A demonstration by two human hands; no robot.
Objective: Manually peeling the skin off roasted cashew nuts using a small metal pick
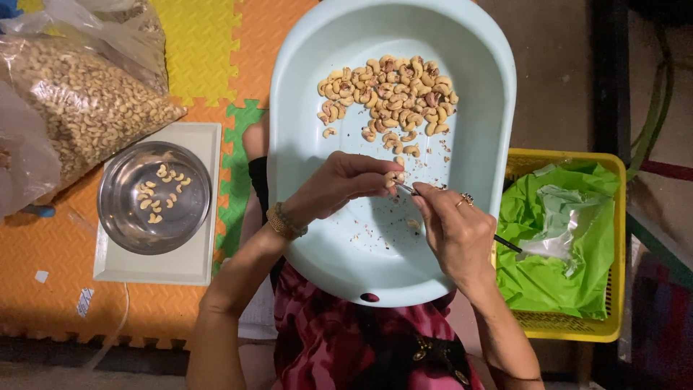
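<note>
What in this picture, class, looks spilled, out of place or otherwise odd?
Nothing is spilled or damaged. Reddish skin flakes lie scattered over the pale blue basin, below the cashew pile. The left hand holds one cashew while the right hand puts a thin tool to it.

Orange, yellow and green interlocking foam mats [216, 50] cover the floor on the left. To the right lies bare brown floor [556, 72], dimly lit, with a dark upright post [610, 72].
</note>
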